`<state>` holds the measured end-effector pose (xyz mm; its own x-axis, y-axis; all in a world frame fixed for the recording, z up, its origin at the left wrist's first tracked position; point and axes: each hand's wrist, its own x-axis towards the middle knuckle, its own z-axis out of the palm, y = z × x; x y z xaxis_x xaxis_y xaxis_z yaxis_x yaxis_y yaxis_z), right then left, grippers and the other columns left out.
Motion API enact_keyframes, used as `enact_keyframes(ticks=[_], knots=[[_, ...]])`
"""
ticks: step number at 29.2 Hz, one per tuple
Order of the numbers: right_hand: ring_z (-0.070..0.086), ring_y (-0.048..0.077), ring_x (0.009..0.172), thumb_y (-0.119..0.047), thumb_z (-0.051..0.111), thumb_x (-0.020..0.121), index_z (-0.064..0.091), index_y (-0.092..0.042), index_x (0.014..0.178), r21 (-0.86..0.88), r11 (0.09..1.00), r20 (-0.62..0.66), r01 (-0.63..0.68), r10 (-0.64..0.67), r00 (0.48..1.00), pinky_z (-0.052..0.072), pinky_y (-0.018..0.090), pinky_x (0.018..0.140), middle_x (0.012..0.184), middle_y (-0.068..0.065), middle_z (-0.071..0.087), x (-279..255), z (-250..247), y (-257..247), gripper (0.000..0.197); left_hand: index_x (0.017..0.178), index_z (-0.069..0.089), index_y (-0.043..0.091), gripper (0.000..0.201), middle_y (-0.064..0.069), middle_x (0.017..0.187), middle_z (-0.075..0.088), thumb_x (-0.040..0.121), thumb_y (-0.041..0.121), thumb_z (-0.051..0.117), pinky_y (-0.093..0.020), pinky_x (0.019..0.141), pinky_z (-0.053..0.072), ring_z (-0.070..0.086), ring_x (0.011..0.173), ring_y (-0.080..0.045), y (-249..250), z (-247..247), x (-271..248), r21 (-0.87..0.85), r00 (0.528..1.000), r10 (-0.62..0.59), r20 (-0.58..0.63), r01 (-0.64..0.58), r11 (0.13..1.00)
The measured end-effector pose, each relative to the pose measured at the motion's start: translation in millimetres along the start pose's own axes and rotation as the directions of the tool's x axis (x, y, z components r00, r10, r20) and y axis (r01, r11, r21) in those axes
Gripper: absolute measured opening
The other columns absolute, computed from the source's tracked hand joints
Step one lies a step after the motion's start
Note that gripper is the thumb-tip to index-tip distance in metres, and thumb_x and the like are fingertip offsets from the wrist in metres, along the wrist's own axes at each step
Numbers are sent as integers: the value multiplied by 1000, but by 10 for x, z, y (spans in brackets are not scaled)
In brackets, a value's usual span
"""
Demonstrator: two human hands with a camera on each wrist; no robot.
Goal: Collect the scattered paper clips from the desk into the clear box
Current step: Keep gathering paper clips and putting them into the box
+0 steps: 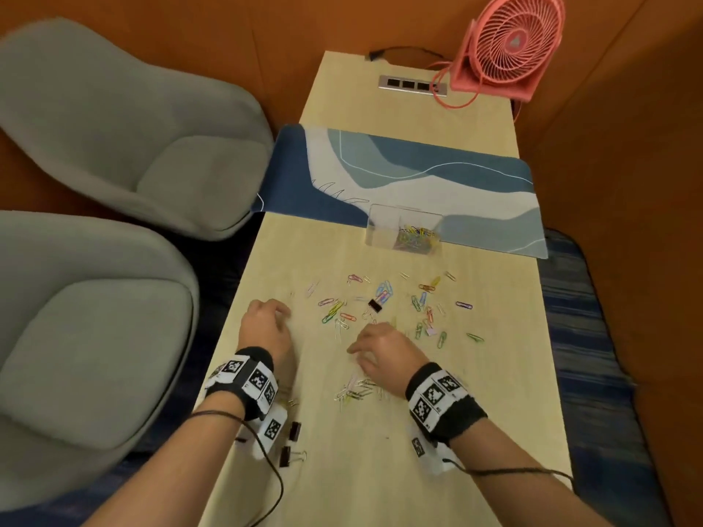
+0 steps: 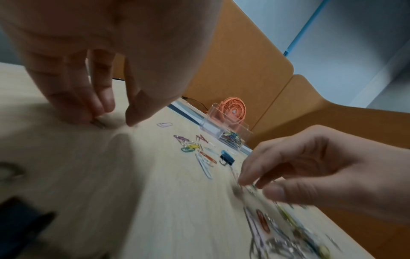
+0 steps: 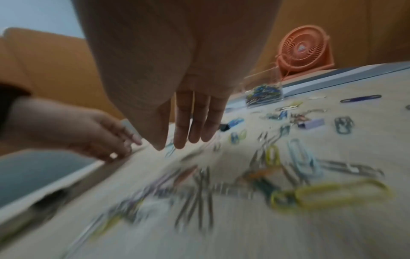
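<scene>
Left hand (image 1: 266, 329): near left desk (image 1: 418, 469) edge; fingertips (image 2: 97, 112) curled down onto a small silvery clip (image 2: 98, 123), grasp uncertain.
Right hand (image 1: 384, 353): fingers straight, holding nothing, over a clip heap (image 1: 357, 391).
Paper clips (image 1: 384, 302): scattered just beyond both hands.
Clear box (image 1: 404, 230): farther ahead, partly filled, touching the blue mat (image 1: 475, 184) edge.
Bare desk: between the wrists, toward the near edge.

Bare desk (image 1: 494, 405) is left open along the right edge | the way to the clear box (image 1: 404, 230) is strewn with paper clips (image 1: 384, 290) and a black binder clip (image 1: 374, 306) | the far end is blocked by a pink fan (image 1: 509, 47).
</scene>
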<state>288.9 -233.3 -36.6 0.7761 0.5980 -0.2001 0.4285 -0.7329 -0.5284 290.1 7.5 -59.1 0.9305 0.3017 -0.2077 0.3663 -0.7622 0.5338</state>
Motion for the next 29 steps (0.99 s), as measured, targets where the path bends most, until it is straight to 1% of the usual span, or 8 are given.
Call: enact_keyframes(ticks=[6, 10, 13, 15, 18, 22, 25, 29], knots=[[57, 27, 84, 6, 65, 74, 74, -14, 98, -184, 977, 54, 109, -101, 993, 50, 35, 66, 94, 6, 59, -316, 395, -96, 32, 113, 66, 9, 34, -11, 116, 51, 84, -5, 55, -35, 96, 48, 56, 101, -29, -13, -7, -375, 32, 995, 44, 94, -47, 998], [58, 25, 88, 7, 60, 77, 74, -14, 99, -163, 983, 41, 80, -74, 996, 51, 37, 74, 98, 5, 62, -589, 335, -49, 33, 105, 70, 14, 31, -4, 107, 58, 84, -4, 57, -30, 92, 52, 61, 94, -19, 35, 23, -700, -137, 948, 229, 220, -203, 970], [58, 19, 90, -2, 57, 85, 74, -16, 102, -58, 986, -172, -158, 146, 974, 52, 32, 78, 99, 1, 63, -814, 185, 116, 28, 101, 72, 21, 33, 4, 102, 59, 81, -2, 58, -21, 84, 51, 59, 86, -9, 69, 58, -875, -213, 915, 302, 269, -249, 945], [60, 21, 90, -1, 56, 83, 71, -17, 107, -11, 922, -274, -387, 370, 888, 52, 30, 77, 104, 4, 62, -987, 76, 300, 33, 105, 69, 22, 34, 4, 104, 56, 81, 0, 61, -23, 82, 49, 56, 82, -10, 55, 90, -925, -176, 935, 287, 208, -253, 951], [59, 29, 96, 4, 52, 79, 63, -12, 121, 20, 774, -212, -633, 622, 754, 52, 33, 83, 116, 12, 54, -1172, 46, 471, 46, 117, 61, 15, 37, -5, 116, 48, 81, 10, 65, -32, 95, 45, 52, 101, -22, 33, 185, -1037, -12, 960, 175, 218, -176, 984], [57, 31, 99, 10, 50, 77, 60, -5, 125, 25, 828, -168, -560, 556, 814, 45, 27, 88, 116, 16, 51, -1140, 189, 354, 51, 105, 62, 8, 26, -6, 109, 46, 81, 15, 63, -36, 92, 46, 49, 97, -24, 173, 344, -1242, 30, 941, 216, 262, -232, 972], [58, 29, 95, 13, 49, 78, 65, -4, 120, 90, 895, -153, -437, 446, 882, 39, 19, 81, 109, 15, 56, -1117, 233, 224, 48, 117, 65, 14, 34, -5, 110, 50, 83, 16, 65, -33, 96, 44, 52, 102, -23, 259, 427, -1365, -61, 908, 271, 319, -266, 962], [60, 26, 91, 1, 57, 79, 67, -11, 109, 151, 807, -250, -572, 591, 767, 44, 24, 75, 103, 11, 60, -1316, 119, 343, 34, 121, 61, 17, 41, -6, 119, 47, 81, 18, 67, -34, 101, 42, 45, 111, -22, 234, 443, -1485, -14, 946, 253, 201, -256, 967]])
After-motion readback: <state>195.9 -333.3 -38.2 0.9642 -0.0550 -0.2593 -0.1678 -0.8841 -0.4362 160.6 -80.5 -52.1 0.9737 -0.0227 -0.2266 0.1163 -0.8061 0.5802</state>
